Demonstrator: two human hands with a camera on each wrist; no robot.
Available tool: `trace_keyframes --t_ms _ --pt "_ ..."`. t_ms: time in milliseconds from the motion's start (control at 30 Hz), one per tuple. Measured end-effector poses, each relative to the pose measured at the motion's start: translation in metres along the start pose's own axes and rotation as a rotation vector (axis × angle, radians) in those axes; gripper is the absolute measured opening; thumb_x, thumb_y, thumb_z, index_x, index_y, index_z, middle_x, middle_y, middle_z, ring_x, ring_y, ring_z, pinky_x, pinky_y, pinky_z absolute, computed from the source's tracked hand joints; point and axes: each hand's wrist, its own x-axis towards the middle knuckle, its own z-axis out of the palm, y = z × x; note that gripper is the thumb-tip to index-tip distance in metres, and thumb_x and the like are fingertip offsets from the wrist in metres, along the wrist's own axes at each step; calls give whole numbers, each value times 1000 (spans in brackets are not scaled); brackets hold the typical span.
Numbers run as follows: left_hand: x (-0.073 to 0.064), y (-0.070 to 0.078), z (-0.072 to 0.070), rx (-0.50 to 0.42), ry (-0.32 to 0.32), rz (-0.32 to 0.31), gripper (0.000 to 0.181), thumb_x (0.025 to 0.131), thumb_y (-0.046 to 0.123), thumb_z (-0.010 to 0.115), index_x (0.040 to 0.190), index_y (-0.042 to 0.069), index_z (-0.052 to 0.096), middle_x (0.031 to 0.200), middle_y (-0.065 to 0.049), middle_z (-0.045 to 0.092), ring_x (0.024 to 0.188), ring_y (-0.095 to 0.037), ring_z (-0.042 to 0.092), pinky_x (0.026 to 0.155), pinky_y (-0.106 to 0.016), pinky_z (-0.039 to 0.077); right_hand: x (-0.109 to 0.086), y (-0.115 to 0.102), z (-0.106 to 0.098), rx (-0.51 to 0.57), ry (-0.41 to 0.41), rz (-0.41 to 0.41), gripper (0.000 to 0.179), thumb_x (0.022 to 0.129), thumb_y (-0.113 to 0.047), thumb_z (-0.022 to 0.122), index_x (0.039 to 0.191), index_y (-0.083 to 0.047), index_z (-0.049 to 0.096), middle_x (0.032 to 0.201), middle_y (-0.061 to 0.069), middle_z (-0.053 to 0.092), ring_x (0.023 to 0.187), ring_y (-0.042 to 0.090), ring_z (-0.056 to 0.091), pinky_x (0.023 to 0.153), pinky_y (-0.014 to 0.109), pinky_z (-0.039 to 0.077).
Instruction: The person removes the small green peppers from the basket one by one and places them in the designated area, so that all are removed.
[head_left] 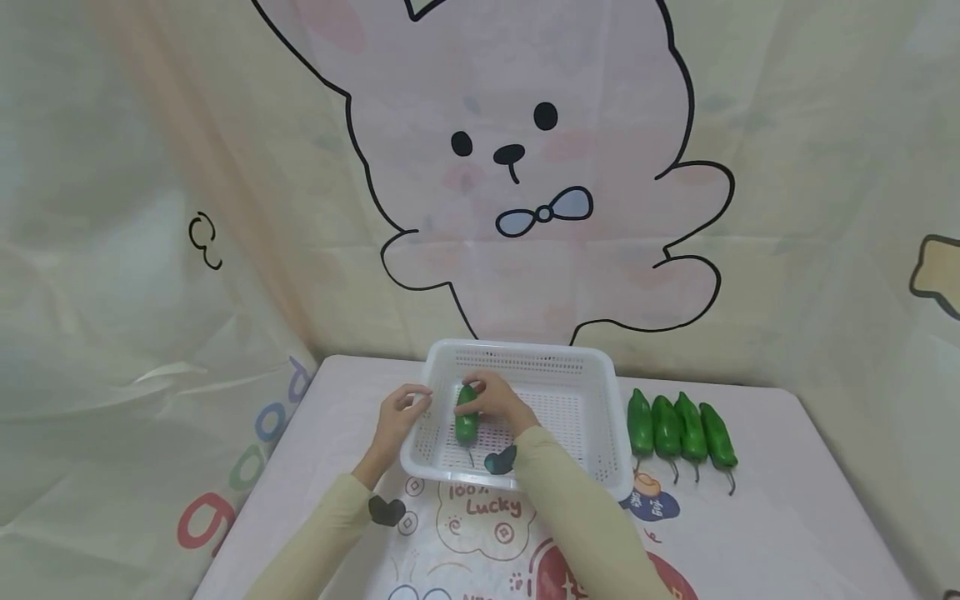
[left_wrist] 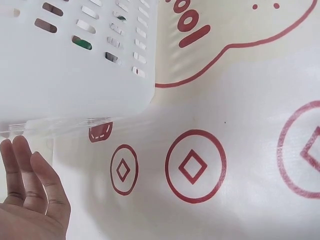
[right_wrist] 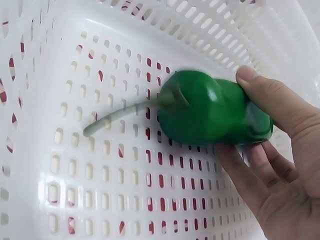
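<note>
A green pepper [head_left: 467, 417] is inside the white plastic basket [head_left: 521, 481], its thin stem pointing toward the basket's near side. My right hand [head_left: 497, 398] reaches in and pinches it near its far end. From the right wrist view, the thumb is on one side of the pepper [right_wrist: 200, 107] and the fingers are on the other, close over the slotted floor. My left hand [head_left: 399, 421] is at the basket's left rim. In the left wrist view its loosely bent fingers [left_wrist: 31, 182] have their tips right at the basket's outer side [left_wrist: 75, 85].
Several green peppers [head_left: 667, 427] lie side by side right of the basket, stems toward me. A printed white cloth [head_left: 780, 508] covers the table. Behind it hangs a backdrop [head_left: 615, 267] with a cartoon animal, and another sheet [head_left: 112, 350] drapes at the left.
</note>
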Motion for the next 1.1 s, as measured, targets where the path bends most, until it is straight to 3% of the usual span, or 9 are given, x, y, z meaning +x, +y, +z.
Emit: trace_keyframes --t_ms 100,200,367,733,1033,1100 --pt "7 -14 0 -24 12 1 22 102 12 63 121 0 64 120 -24 61 103 -44 66 78 -50 62 -1 1 -1 34 -1 -14 66 74 -23 92 132 -12 63 121 11 61 107 28 61 84 39 59" --pt "8 -18 1 -19 37 4 21 101 14 65 119 3 65 119 -23 62 103 -44 66 78 -48 62 -2 4 -1 111 -12 -19 64 76 -19 91 132 -12 63 124 11 62 111 29 61 85 41 59" --pt "8 -19 2 6 65 -1 19 100 18 67 116 8 67 120 -20 62 103 -41 66 77 -46 62 -2 9 -3 203 -21 -33 63 77 -14 89 134 -10 62 125 13 63 114 32 60 87 45 59" --pt "7 -17 4 4 70 -15 17 99 17 67 113 8 67 120 -21 63 101 -43 67 75 -46 63 -5 12 -8 249 -19 -29 68 81 -23 87 140 -9 58 125 18 65 110 33 65 91 46 58" --pt "7 -17 3 -11 58 -13 20 99 20 67 116 8 66 123 -22 61 106 -47 64 80 -52 61 -4 10 -8 302 -16 15 72 80 -34 87 144 -18 58 132 14 64 118 34 62 107 57 43" --pt "7 -17 3 2 57 -14 19 100 20 67 116 9 66 121 -21 61 103 -44 66 78 -49 62 -1 9 -9 376 -37 25 73 81 -31 87 145 -18 56 133 15 63 119 36 61 106 57 44"
